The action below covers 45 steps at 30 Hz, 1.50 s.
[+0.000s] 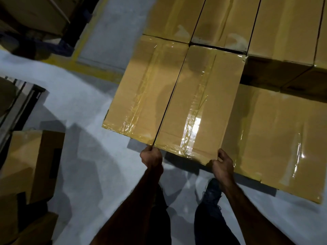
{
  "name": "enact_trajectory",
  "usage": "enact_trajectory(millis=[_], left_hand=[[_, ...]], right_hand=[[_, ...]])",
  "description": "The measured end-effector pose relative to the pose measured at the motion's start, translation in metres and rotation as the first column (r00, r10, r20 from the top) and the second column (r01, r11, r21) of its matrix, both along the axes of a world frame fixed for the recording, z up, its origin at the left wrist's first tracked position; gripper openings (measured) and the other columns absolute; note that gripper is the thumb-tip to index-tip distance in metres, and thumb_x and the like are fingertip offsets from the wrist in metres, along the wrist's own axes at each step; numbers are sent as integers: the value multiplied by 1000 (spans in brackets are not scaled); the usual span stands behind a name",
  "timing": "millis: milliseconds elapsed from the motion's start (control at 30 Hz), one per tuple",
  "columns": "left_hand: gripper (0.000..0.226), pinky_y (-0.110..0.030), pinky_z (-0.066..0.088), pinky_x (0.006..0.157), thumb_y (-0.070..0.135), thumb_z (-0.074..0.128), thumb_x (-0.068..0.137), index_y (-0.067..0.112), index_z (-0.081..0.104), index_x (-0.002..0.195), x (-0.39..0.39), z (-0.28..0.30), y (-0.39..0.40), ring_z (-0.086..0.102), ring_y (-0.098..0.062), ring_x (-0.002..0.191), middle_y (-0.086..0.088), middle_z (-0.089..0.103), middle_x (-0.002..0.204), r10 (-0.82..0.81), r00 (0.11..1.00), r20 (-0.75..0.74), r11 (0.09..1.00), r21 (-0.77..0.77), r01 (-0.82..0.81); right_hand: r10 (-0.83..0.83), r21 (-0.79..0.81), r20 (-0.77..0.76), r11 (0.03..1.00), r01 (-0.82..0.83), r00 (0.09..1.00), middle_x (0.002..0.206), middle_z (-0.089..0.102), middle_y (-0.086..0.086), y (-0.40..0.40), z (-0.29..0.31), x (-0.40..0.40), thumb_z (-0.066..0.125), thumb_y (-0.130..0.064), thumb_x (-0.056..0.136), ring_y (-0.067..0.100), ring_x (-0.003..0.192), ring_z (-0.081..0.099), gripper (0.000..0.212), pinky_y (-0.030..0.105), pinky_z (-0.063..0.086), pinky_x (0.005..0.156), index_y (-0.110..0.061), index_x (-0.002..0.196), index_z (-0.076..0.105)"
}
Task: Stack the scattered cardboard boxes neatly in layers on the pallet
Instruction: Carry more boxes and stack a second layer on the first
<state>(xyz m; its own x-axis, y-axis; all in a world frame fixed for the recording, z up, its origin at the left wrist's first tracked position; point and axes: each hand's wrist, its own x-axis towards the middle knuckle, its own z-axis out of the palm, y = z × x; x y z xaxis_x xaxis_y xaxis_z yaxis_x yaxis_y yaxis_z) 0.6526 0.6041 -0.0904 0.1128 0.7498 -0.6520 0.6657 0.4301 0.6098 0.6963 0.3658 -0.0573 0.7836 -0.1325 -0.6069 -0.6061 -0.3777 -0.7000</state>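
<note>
Placing step: centre-frame box (198,103) on upper layer, near edge overhanging. Left hand (151,157) and right hand (223,162) grasp its near corners. Next: push flush against neighbour box (145,85). Loose boxes (30,165) lower left await.

Bare floor (85,106) left of stacked boxes (200,103); loose box (33,161) beyond.

I see taped brown cardboard box (200,106) lying flat, frame ctr, flush w/ neighbour box (146,89) on stack; lower layer box (276,138) at right.
</note>
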Motion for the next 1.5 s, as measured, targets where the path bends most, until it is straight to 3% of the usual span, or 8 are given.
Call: enact_trajectory(millis=[133, 267, 467, 667, 767, 833, 1000, 1500], left_hand=[[49, -54, 62, 90, 17, 58, 74, 6, 79, 116, -3, 9, 0, 74, -46, 99, -22, 78, 102, -88, 996, -6, 996, 11, 88], [54, -49, 58, 101, 5, 58, 85, 4, 67, 138, -9, 37, 4, 68, -41, 116, -21, 72, 128, -381, 918, -113, 923, 17, 385], [38, -38, 52, 97, 16, 59, 94, 9, 72, 129, -8, 68, 24, 66, -33, 120, -12, 72, 130, -758, 499, -420, 478, 163, 863], [16, -35, 41, 67, 33, 46, 86, 19, 53, 88, 36, 57, 29, 62, -34, 92, -4, 58, 94, -841, 188, -507, 101, 193, 976], [45, -46, 54, 92, 40, 53, 93, 12, 54, 128, 72, 43, 21, 53, -36, 125, -12, 54, 134, -843, 47, -536, -70, 197, 978], [76, -51, 44, 115, 47, 52, 99, 6, 30, 160, 100, 36, 17, 33, -37, 150, -17, 32, 165, -825, 15, -564, -116, 194, 974], [88, -50, 17, 130, 54, 40, 106, 4, 2, 167, 194, 13, 21, 2, -32, 163, -15, -4, 176, -799, -68, -597, -228, 197, 954], [91, -47, 6, 132, 68, 6, 106, 0, -7, 165, 300, -29, 38, -15, -29, 162, -19, -15, 173, -710, -79, -700, -433, 345, 833]], right_hand=[[137, -90, -115, 985, -147, 984, 94, 49, -2, -5, -4, 5, 45, 15, 92, 13, 57, 48, 38, 22, 36, 46, -21, 104, 50], [294, -139, -193, 936, -323, 936, 119, 62, 18, -6, 11, 14, 50, 7, 99, 32, 92, 66, 58, 33, 51, 72, -7, 155, 43], [424, -178, -278, 859, -480, 862, 98, 69, 16, -21, 24, 44, 63, -10, 99, 25, 81, 65, 9, 33, 54, 71, -11, 94, 56], [446, -187, -205, 856, -482, 871, 97, 69, 12, -30, 22, 94, 64, -15, 92, 31, 85, 68, 15, 38, 56, 75, -16, 100, 51], [451, -192, -149, 860, -473, 880, 113, 69, 10, -28, 13, 126, 64, -15, 90, 33, 98, 67, 33, 39, 56, 86, -18, 120, 51], [430, -208, -118, 871, -446, 895, 122, 66, 12, -22, 8, 148, 66, -16, 93, 31, 104, 64, 46, 34, 50, 84, -11, 134, 47], [264, -267, -38, 927, -264, 964, 141, 56, 18, 6, -13, 213, 71, -26, 95, 40, 124, 59, 70, 44, 54, 95, -6, 150, 32], [153, -284, 99, 951, -120, 983, 166, 26, 22, 27, -48, 283, 65, -41, 101, 46, 144, 41, 102, 53, 40, 112, -18, 166, -11]])
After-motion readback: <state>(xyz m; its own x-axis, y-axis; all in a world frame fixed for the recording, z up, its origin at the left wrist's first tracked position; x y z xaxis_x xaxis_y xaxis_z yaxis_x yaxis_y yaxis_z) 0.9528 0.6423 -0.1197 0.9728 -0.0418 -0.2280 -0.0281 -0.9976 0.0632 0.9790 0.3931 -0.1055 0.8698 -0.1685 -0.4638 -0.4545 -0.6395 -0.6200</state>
